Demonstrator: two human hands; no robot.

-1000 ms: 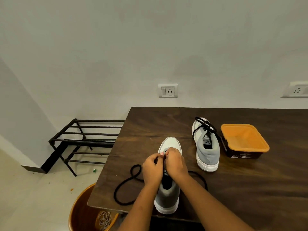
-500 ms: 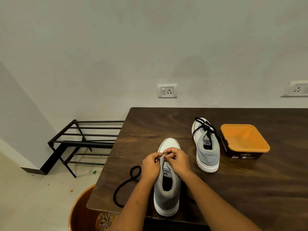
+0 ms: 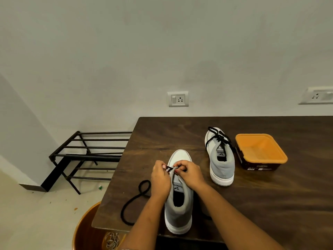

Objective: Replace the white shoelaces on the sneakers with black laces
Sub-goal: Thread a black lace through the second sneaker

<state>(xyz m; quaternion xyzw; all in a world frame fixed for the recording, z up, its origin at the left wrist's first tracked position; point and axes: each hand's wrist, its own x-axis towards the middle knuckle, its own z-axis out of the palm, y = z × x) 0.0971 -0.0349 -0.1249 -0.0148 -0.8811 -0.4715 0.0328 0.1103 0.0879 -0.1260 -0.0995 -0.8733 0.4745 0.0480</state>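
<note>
A pale grey wall with a switched socket (image 3: 178, 98) fills the background. Below it a dark wooden table (image 3: 252, 204) runs to the right edge of your view, and a black metal rack (image 3: 90, 150) stands on the floor off its left side. The near sneaker (image 3: 178, 210), grey with a white toe, stands upright near the table's front edge, heel toward you and toe toward the wall. Both your hands are at the front of its tongue. Your left hand (image 3: 160, 179) has its fingers curled and pinches the black lace (image 3: 140, 195) at the shoe's left side. Your right hand (image 3: 191, 173), also curled, pinches the same lace from the right, so a short stretch of it shows between your fingertips just behind the white toe cap. The rest of that lace trails off to the left and lies on the table in a loose figure-eight that reaches almost to the front edge. The far sneaker (image 3: 220, 165) stands to the right and further back, well apart from your hands, with a second black lace (image 3: 219, 137) threaded and bunched over its front. Just beside it on the right sits an open-topped orange tub (image 3: 261, 152). Below the table's front left corner stands a round brown bin (image 3: 84, 228), and a tangle of white laces (image 3: 111, 240) lies in it.
</note>
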